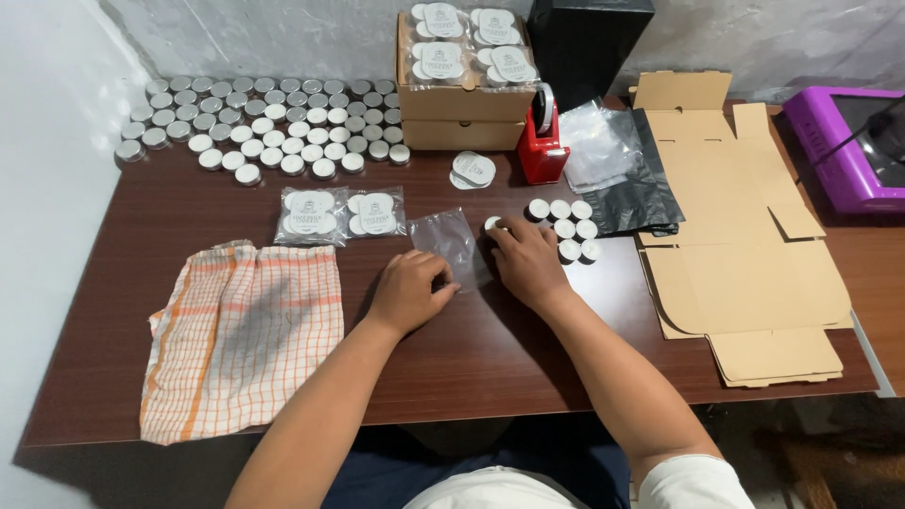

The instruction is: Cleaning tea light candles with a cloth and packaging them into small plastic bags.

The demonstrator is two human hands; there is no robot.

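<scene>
pinched in the left hand point(407, 290) is the near edge of a small clear plastic bag point(451, 243), lying flat on the dark brown wooden table point(490, 349). right hand point(526, 262) curls over a small round white-lidded tin point(492, 224) at the bag's mouth, fingers closed on it. bag looks limp and slippery, best held by its edge; tin seems light, rigid, easiest gripped around its rim. six more small tins point(566, 229) sit just beside.

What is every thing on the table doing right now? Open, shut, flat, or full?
clear bag: empty, flat, left hand pinching its edge
small tin: lid on, under right hand fingertips
two packed bags: filled, lying flat
cardboard box: open, full of packs
flat cardboard: unfolded
checked cloth: spread out, rumpled
</scene>
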